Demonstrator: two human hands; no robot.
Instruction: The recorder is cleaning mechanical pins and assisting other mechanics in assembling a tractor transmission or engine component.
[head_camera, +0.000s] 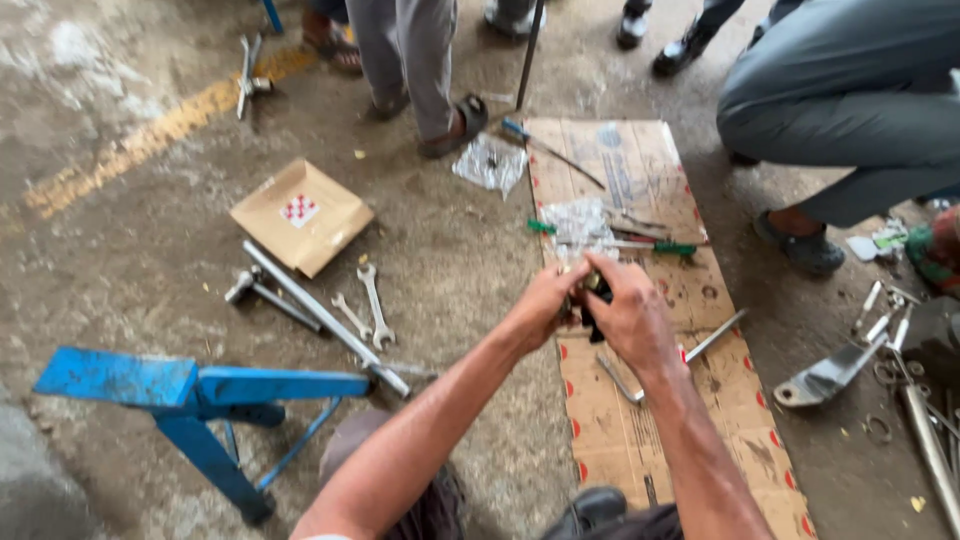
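At the centre of the frame our left hand (540, 300) and our right hand (625, 315) meet over the flattened cardboard sheet (640, 420) that lies on the concrete floor (450, 250). Both hands are curled closed around one small dark part (590, 300), blurred by motion, with a pale glint showing at its top between the fingers; we cannot tell exactly what it is. It is held just above the cardboard, not resting on it. Judging from the grip, the work is fine two-handed fitting or twisting, and to do it well we would keep one hand steady as the anchor, let the other do the turning, and stay low over the cardboard so that anything slipping free lands there rather than on the rough floor. Just below the hands a slim metal tool (620, 380) lies on the cardboard, and a metal rod (715, 335) lies to the right of them. Above the hands are clear plastic bags (580, 225) and a green-handled screwdriver (665, 246). At left centre lie two open-ended wrenches (372, 305) and a long metal bar (320, 315), beside an opened cardboard box (300, 215). A blue metal stand (190, 400) fills the lower left.
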